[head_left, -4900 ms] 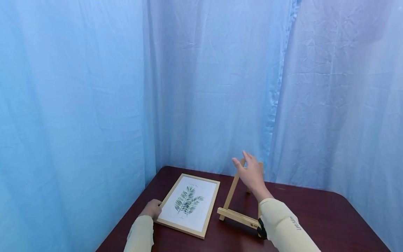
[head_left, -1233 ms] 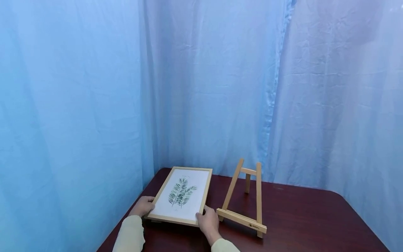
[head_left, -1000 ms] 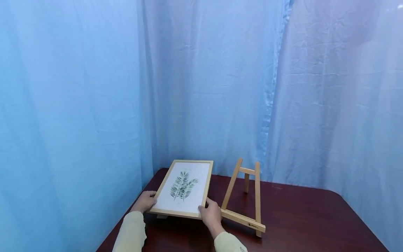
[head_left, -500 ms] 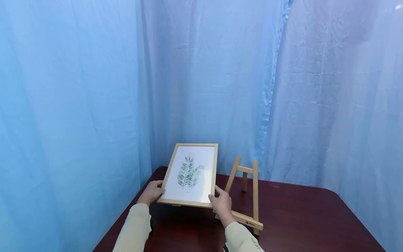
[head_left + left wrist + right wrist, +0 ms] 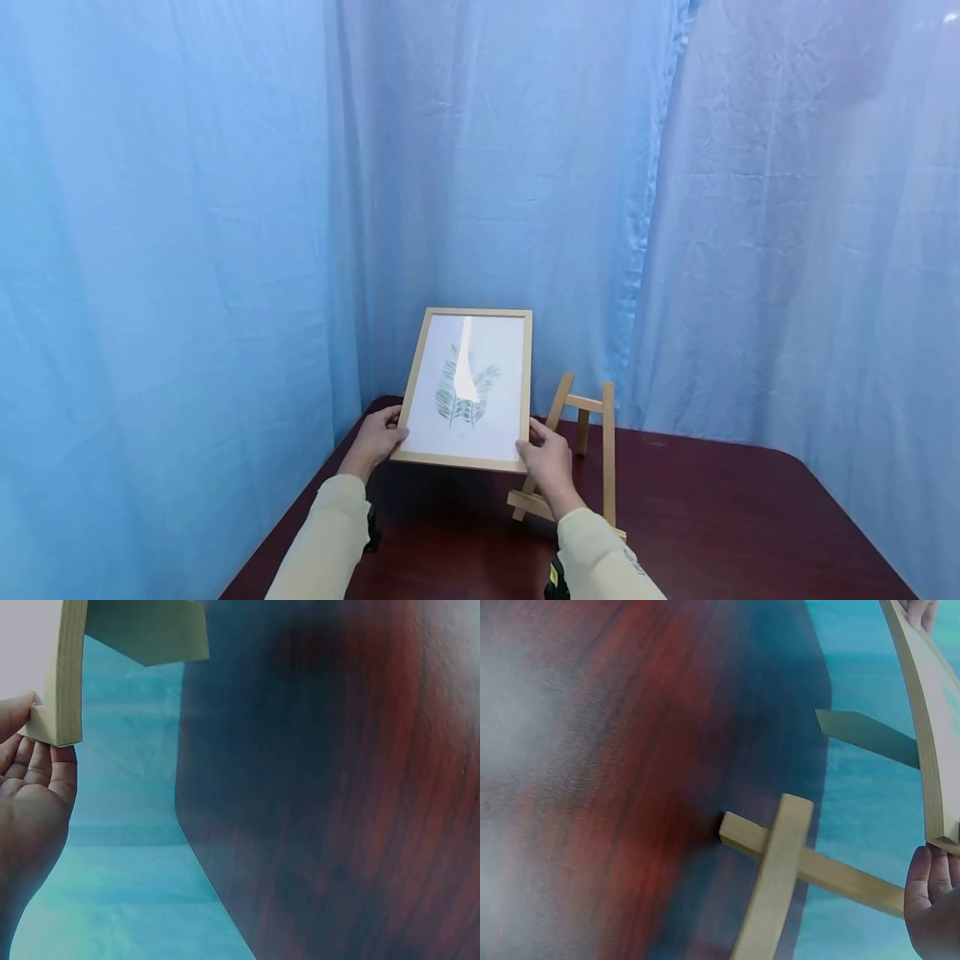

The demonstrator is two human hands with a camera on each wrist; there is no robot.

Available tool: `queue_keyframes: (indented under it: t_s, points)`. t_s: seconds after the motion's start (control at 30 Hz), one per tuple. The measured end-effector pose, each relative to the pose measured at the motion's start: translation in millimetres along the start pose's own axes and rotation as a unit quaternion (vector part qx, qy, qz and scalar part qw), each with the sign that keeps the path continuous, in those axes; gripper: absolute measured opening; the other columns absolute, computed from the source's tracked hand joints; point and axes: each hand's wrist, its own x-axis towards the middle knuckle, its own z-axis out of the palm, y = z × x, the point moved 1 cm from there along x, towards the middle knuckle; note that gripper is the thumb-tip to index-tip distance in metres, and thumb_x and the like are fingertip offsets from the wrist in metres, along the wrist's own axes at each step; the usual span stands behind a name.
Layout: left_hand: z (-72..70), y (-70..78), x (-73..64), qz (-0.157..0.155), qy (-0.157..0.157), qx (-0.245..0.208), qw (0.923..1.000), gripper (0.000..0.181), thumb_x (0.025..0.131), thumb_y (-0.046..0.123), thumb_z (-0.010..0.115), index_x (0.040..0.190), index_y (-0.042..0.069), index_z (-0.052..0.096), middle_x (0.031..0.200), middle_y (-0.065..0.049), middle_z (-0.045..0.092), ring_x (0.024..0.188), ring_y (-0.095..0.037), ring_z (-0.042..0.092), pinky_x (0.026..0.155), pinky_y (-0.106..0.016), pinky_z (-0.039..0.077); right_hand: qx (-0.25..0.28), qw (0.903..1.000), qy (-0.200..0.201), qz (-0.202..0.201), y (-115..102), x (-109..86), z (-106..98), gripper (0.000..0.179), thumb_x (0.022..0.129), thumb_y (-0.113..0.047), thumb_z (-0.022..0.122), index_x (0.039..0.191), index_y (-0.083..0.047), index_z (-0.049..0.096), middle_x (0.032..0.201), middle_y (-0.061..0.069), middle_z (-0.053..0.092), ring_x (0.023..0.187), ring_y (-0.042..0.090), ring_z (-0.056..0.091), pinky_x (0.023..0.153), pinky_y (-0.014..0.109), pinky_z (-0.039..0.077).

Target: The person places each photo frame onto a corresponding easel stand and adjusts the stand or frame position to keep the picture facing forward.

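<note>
A picture frame (image 5: 527,358) in light wood, with a print of green fern leaves, is held up off the table with its top leaning away. My left hand (image 5: 377,433) grips its lower left corner, thumb on the front and fingers behind, as the left wrist view shows on the frame's edge (image 5: 70,675). My right hand (image 5: 549,460) grips the lower right corner the same way. A stand flap (image 5: 870,735) juts from the frame's back. Just right of the frame stands a small wooden easel (image 5: 608,450), its lower ledge partly hidden by my right hand and sleeve.
The dark red-brown table (image 5: 712,508) has a rounded far edge. Blue curtains (image 5: 487,167) hang close behind it and along the left side. In the right wrist view, an easel leg (image 5: 840,881) and ledge (image 5: 772,877) cross near my right hand.
The picture frame lay on the table under my left hand; my right hand came from the easel to grip it. Both hands then raised it, tilted it more upright and shifted it right.
</note>
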Motion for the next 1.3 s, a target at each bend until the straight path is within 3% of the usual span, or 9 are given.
queue_keyframes:
  t_s: [0.27, 0.53, 0.7, 0.87, 1.17, 1.3]
  points:
    - [4.9, 18.7, -4.2, 0.051, 0.015, -0.030, 0.9981, 0.048, 0.091, -0.009, 0.060, 0.138, -0.008, 0.052, 0.123, -0.025, 0.060, 0.110, -0.036, 0.058, 0.091, -0.048, 0.050, 0.040, 0.9985, -0.035, 0.012, -5, 12.4, -20, 0.051, 0.092, -0.002, 0.066, 0.141, 0.003, 0.053, 0.125, 0.023, 0.060, 0.103, 0.031, 0.063, 0.076, 0.035, 0.056]
    - [12.3, 33.0, -2.7, 0.097, 0.028, -0.027, 0.9946, 0.047, 0.091, -0.008, 0.062, 0.137, -0.010, 0.052, 0.122, -0.026, 0.061, 0.111, -0.036, 0.059, 0.092, -0.047, 0.050, 0.050, 0.9975, -0.050, 0.001, -5, 20.0, -39, 0.056, 0.092, -0.003, 0.067, 0.145, 0.001, 0.048, 0.133, 0.023, 0.058, 0.122, 0.034, 0.055, 0.088, 0.039, 0.052]
    - [16.3, 42.5, -3.4, 0.112, 0.037, -0.037, 0.9924, 0.047, 0.089, -0.008, 0.065, 0.135, -0.010, 0.054, 0.118, -0.024, 0.063, 0.107, -0.035, 0.059, 0.090, -0.047, 0.050, 0.053, 0.9972, -0.047, -0.024, -3, 23.0, -51, 0.058, 0.091, -0.004, 0.069, 0.145, 0.000, 0.048, 0.132, 0.023, 0.058, 0.124, 0.034, 0.053, 0.090, 0.035, 0.050]
    - [20.8, 53.0, -3.3, 0.127, 0.036, -0.050, 0.9901, 0.048, 0.087, -0.008, 0.067, 0.134, -0.010, 0.055, 0.117, -0.023, 0.064, 0.106, -0.034, 0.060, 0.089, -0.046, 0.051, 0.053, 0.9963, -0.046, -0.049, -6, 26.4, -67, 0.058, 0.091, -0.003, 0.068, 0.146, -0.001, 0.047, 0.127, 0.024, 0.060, 0.120, 0.034, 0.054, 0.082, 0.026, 0.050]
    - [27.6, 64.9, -4.0, 0.135, 0.028, -0.056, 0.9888, 0.047, 0.087, -0.007, 0.069, 0.133, -0.007, 0.057, 0.117, -0.020, 0.064, 0.107, -0.031, 0.060, 0.091, -0.045, 0.051, 0.026, 0.9971, -0.056, -0.045, -11, 25.1, -88, 0.061, 0.094, -0.007, 0.066, 0.151, -0.008, 0.042, 0.135, 0.021, 0.056, 0.130, 0.035, 0.047, 0.097, 0.044, 0.048]
    - [29.9, 60.4, 3.4, 0.146, 0.022, -0.060, 0.9872, 0.047, 0.087, -0.006, 0.070, 0.132, -0.007, 0.057, 0.115, -0.020, 0.065, 0.105, -0.031, 0.061, 0.090, -0.045, 0.051, 0.010, 0.9973, -0.041, -0.059, -7, 28.2, -87, 0.063, 0.094, -0.009, 0.067, 0.151, -0.009, 0.042, 0.130, 0.020, 0.059, 0.123, 0.035, 0.052, 0.083, 0.033, 0.051]
